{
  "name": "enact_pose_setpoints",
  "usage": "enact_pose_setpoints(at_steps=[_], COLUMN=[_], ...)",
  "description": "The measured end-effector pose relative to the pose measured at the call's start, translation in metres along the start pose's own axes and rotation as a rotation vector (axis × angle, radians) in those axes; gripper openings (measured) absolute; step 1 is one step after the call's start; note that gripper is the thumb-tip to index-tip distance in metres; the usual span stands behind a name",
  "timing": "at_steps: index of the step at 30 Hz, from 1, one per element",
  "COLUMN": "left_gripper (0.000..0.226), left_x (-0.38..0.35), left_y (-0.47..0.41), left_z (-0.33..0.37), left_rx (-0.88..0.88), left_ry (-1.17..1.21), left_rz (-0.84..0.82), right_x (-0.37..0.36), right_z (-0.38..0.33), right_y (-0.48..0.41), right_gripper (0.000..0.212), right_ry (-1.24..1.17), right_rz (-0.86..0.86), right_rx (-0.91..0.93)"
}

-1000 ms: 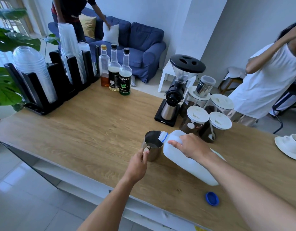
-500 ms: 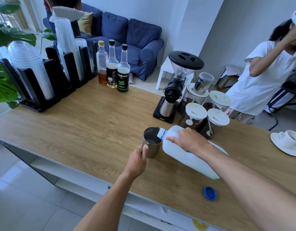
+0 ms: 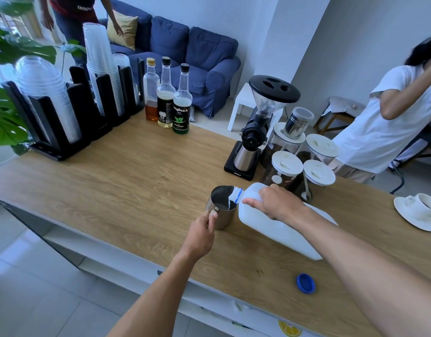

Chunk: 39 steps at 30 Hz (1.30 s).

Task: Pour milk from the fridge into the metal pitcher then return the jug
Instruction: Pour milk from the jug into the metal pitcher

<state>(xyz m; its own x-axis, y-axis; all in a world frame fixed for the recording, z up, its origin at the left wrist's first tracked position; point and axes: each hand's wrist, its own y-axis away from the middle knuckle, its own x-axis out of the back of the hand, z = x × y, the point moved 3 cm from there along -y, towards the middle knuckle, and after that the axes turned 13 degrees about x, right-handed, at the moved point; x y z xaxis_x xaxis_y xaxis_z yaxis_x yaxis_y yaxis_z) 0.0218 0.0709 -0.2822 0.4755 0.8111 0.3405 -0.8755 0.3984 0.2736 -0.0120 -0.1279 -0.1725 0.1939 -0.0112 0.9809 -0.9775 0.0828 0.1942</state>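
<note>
A white plastic milk jug (image 3: 272, 229) is tipped almost flat over the wooden counter (image 3: 127, 181), its open neck with a blue ring resting over the rim of the metal pitcher (image 3: 221, 207). My right hand (image 3: 277, 203) grips the jug near its handle. My left hand (image 3: 202, 233) pinches the pitcher's handle and steadies it on the counter. The inside of the pitcher looks dark; I cannot see a milk stream. The jug's blue cap (image 3: 305, 283) lies on the counter near the front edge.
A black coffee grinder (image 3: 258, 127) and several white-lidded jars (image 3: 302, 161) stand just behind the jug. Three syrup bottles (image 3: 169, 96) and cup racks (image 3: 63, 110) sit at the back left. A white cup and saucer (image 3: 419, 210) is at the right. Two people stand beyond the counter.
The jug and pitcher stay in the same pouring pose with both hands holding on. The person at the back left has moved beside the sofa.
</note>
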Motion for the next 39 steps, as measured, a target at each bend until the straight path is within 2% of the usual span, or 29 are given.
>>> enact_pose_setpoints(at_steps=[10, 39], left_gripper=[0.038, 0.037], left_x=[0.0005, 0.0001], left_y=[-0.0011, -0.0012], left_z=[-0.0002, -0.0003], left_rx=[-0.015, -0.013], left_ry=[-0.026, -0.005], left_rz=[0.026, 0.016], right_x=[-0.0016, 0.0072], right_z=[0.0013, -0.0059], right_y=[-0.0031, -0.0032], right_gripper=[0.067, 0.060], right_ry=[-0.005, -0.015], right_rz=[-0.002, -0.034], right_rx=[0.001, -0.005])
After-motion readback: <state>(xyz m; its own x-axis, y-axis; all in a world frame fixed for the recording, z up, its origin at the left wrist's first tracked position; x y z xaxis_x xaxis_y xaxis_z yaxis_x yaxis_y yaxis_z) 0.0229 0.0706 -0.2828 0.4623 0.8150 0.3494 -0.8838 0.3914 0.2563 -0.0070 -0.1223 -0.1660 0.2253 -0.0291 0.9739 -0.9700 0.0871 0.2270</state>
